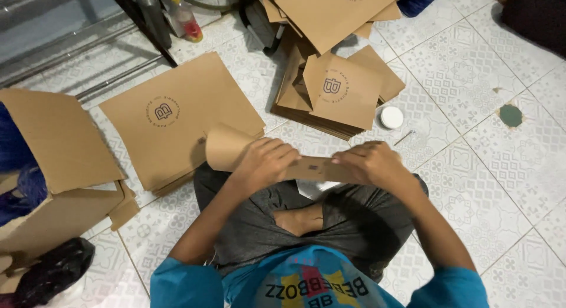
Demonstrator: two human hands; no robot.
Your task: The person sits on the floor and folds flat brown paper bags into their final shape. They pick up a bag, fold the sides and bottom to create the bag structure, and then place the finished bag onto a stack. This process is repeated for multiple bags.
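Seated cross-legged on a patterned tile floor (471, 96), seen from above. Left hand (263, 162) closed over the upper edge of a brown cardboard sheet (233, 146), fingers curled down onto it; right hand (370, 164) likewise closed on the same sheet further right, thumb and fingers pinching the strip between the hands. Sheet held over the lap, near the middle of the scene, its left end curling upward and its central span bent along a line. For a clean fold, presumably best to keep both hands level on the crease, press evenly from the centre outward, and keep the panel edges square before flattening. Counted: one sheet in hand; one flat stack of printed cardboard blanks (177, 116) on the floor just beyond the left hand; one looser heap of folded blanks (339, 90) far and right of centre, with further sheets overlapping at the far edge; one open cardboard carton (56, 166) at left; one small white round lid (392, 117) beside the heap; one thin metal pin or nail (404, 137) near it; one plastic bottle (186, 18) at far left; one black bag (53, 272) at near left.
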